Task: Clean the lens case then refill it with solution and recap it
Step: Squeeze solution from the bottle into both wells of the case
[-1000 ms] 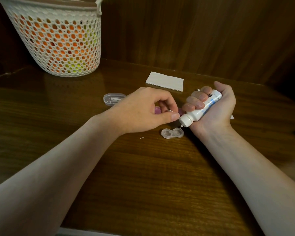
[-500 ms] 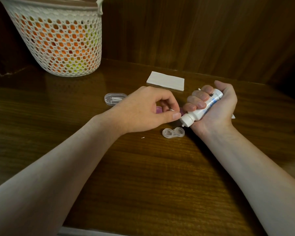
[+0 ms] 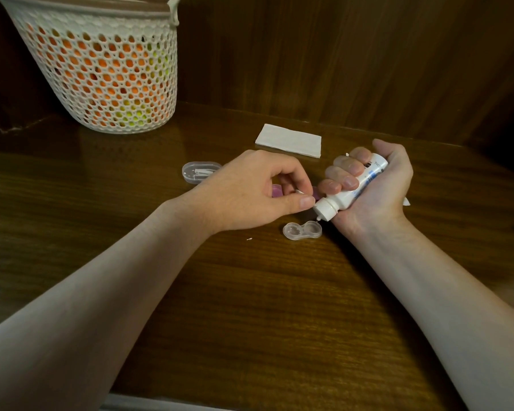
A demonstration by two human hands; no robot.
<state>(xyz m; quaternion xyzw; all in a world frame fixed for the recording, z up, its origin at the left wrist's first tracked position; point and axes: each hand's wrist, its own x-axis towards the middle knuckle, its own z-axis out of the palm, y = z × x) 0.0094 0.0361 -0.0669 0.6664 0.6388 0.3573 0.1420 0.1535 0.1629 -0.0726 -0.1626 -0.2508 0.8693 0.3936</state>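
Observation:
A clear two-well lens case [image 3: 302, 230] lies uncapped on the wooden table [image 3: 250, 307]. My right hand [image 3: 374, 188] grips a small white solution bottle [image 3: 350, 192], tilted with its nozzle pointing down just above the case's right well. My left hand [image 3: 250, 191] hovers beside the nozzle with thumb and fingers pinched on a small white piece, probably the bottle's cap. Two purple lens-case caps [image 3: 277, 191] lie behind my left hand, mostly hidden by it.
A white mesh basket [image 3: 101, 69] with orange and yellow contents stands at the back left. A folded white tissue [image 3: 290, 140] lies near the back wall. A small clear box [image 3: 201, 172] holding white tools sits left of my left hand.
The bottle has tipped slightly lower, so its nozzle sits closer over the case's right well. My left hand has barely moved.

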